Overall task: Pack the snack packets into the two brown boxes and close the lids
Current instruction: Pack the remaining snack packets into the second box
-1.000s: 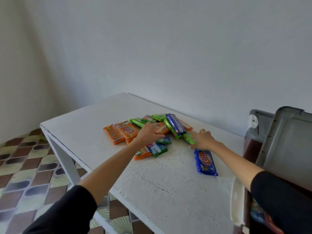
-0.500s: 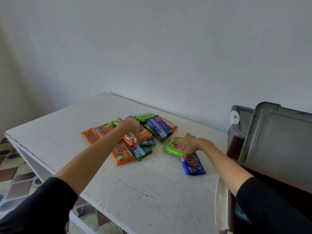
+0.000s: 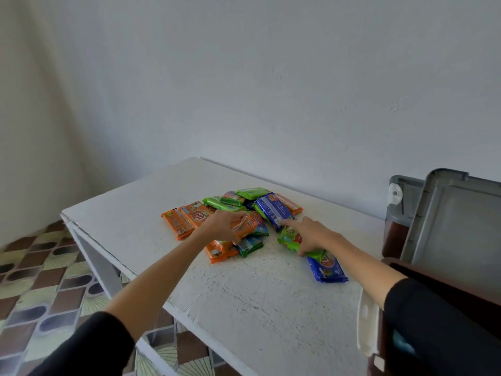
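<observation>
So the person's wearing a black long-sleeved top, that's about all of the clothing you get to see. The left sleeve (image 3: 81,346) stops partway up the arm with a soft, rounded edge, and the left forearm (image 3: 162,275) is bare from there down to the left hand (image 3: 222,225). Same deal on the other side: right sleeve (image 3: 439,321) in the same plain matte black, bare right forearm (image 3: 363,264), bare right hand (image 3: 311,236). It's too soft to make out any stitching or print.
</observation>
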Tool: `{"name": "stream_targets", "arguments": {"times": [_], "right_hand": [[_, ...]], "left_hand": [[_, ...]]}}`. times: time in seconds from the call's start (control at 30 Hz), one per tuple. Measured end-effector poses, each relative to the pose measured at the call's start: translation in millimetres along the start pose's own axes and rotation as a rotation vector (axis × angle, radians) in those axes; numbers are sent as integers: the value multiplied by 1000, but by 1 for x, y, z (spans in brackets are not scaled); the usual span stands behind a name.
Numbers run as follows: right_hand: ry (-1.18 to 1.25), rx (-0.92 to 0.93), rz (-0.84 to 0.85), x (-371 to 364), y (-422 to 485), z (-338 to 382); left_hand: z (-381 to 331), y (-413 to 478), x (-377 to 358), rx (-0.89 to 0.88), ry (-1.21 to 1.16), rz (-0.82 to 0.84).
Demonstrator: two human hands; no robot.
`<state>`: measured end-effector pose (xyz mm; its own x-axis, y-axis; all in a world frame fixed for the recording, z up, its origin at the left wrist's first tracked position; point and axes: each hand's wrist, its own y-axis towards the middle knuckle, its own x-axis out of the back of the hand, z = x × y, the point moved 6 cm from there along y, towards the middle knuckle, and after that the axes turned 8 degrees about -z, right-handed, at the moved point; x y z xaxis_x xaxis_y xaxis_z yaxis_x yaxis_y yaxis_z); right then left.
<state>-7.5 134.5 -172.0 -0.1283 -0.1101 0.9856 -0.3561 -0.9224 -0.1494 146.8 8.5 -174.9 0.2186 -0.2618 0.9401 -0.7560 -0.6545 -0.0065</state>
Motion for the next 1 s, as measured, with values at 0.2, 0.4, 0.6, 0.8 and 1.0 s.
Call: {"name": "stream_targets", "arguments": {"times": [0.2,0.4,0.6,0.8,1.0], "right_hand": [[239,-132,-235,51,-28,-33],[230,-224,-376,113,-103,-84],[198,-297,-344,130,-215,-120],[178,-415,-173,89,-296,-152],[104,-412,-97,27,-324,-174]], "left_hand": [[-51,-9,38,-133,-80,-81],[-150,-19,66,-347,-52,-103],[-258,-57,58,-623,-35,6],[-341,-107,3,-884,18,210],[-364,-123,-65,-932,155,307]]}}
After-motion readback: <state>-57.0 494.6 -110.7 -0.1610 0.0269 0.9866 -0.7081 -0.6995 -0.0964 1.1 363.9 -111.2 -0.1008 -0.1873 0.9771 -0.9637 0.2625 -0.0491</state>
